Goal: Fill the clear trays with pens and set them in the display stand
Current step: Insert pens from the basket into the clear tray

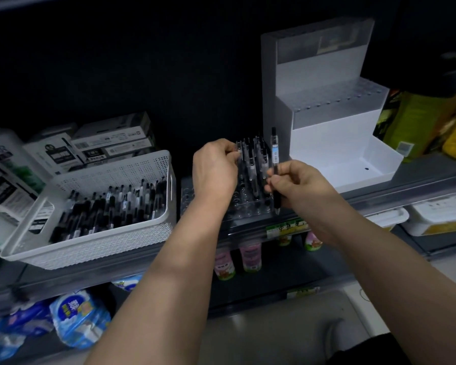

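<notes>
A clear tray (244, 206) with rows of holes lies on the shelf in the middle, and several black pens (253, 167) stand in its far rows. My left hand (215, 169) pinches the top of a pen at the tray's far left. My right hand (298, 185) grips one upright black-and-clear pen (275, 154) at the tray's right edge, tip down. The white stepped display stand (334, 143) rises just right of the tray, with a clear holed tray (334, 98) on its upper step and a bare lower bin.
A white perforated basket (95, 233) full of loose pens (111, 209) stands left of the tray. Pen boxes (111, 143) are stacked behind it. Yellow-green packets (427, 122) sit right of the stand. Bottles (250, 256) and blue packs (77, 317) fill the lower shelves.
</notes>
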